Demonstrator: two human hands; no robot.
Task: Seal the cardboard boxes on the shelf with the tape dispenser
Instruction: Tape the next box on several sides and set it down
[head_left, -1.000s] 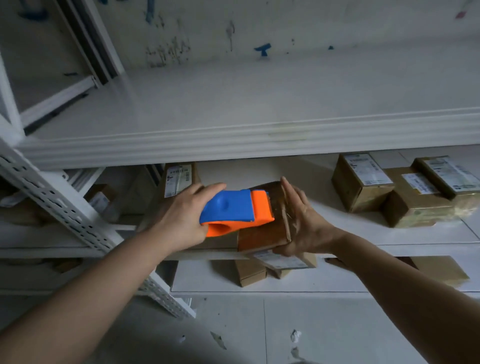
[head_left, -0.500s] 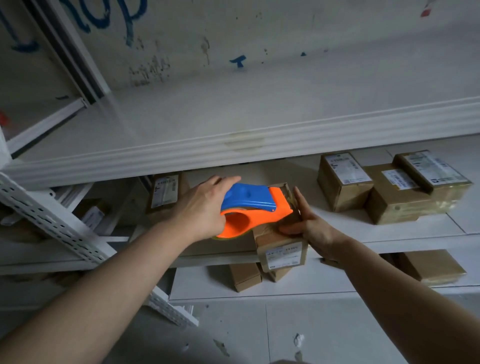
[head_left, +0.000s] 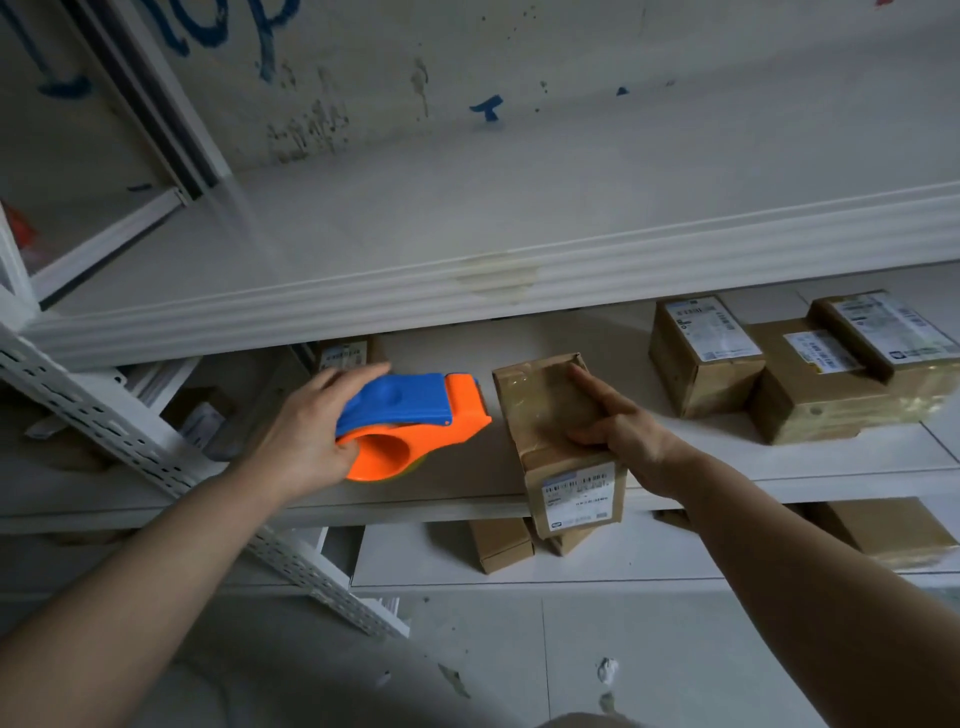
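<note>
On middle shelf (head_left: 831, 483): cardboard box (head_left: 550, 415), labelled end overhanging front edge.
Right hand (head_left: 626, 439): index finger (head_left: 592, 387) straight, pressed on box top.
Left hand (head_left: 306, 431): fingers curled round tape dispenser (head_left: 415, 410), beside box.

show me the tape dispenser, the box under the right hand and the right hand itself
tape dispenser (head_left: 400, 402): head view, on its blue top cover.
box (head_left: 540, 410): head view, on its taped top face.
right hand (head_left: 631, 436): head view, on the back of the hand.
</note>
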